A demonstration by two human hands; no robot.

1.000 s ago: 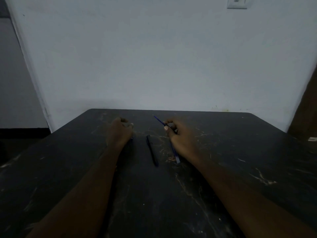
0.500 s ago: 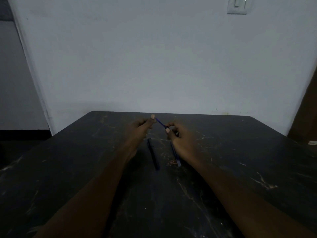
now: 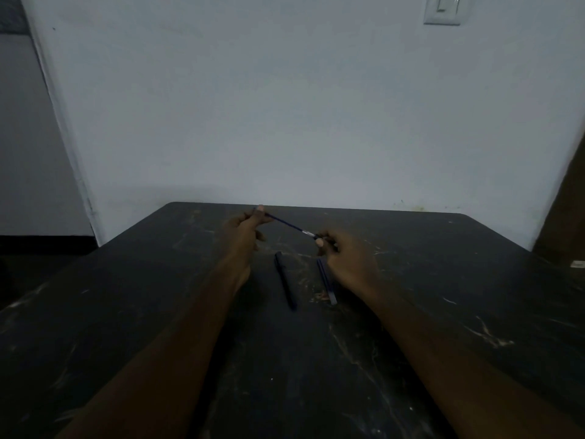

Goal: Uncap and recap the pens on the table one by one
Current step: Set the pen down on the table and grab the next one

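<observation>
A thin blue pen (image 3: 286,223) is held in the air above the far middle of the dark table (image 3: 443,280). My left hand (image 3: 245,229) pinches its far left end. My right hand (image 3: 345,255) pinches its near right end, where a pale tip section shows. Whether the cap is on or off I cannot tell. A dark pen (image 3: 286,279) lies on the table between my hands. Another blue pen (image 3: 326,281) lies just right of it, partly under my right hand.
A pale wall rises right behind the table's far edge, with a light switch (image 3: 442,9) high on the right. A small white object (image 3: 577,264) lies at the table's right edge. The tabletop is scratched.
My left hand rose from the table and moved right to the pen's far end. It now grips that end, and the pen spans both hands.
</observation>
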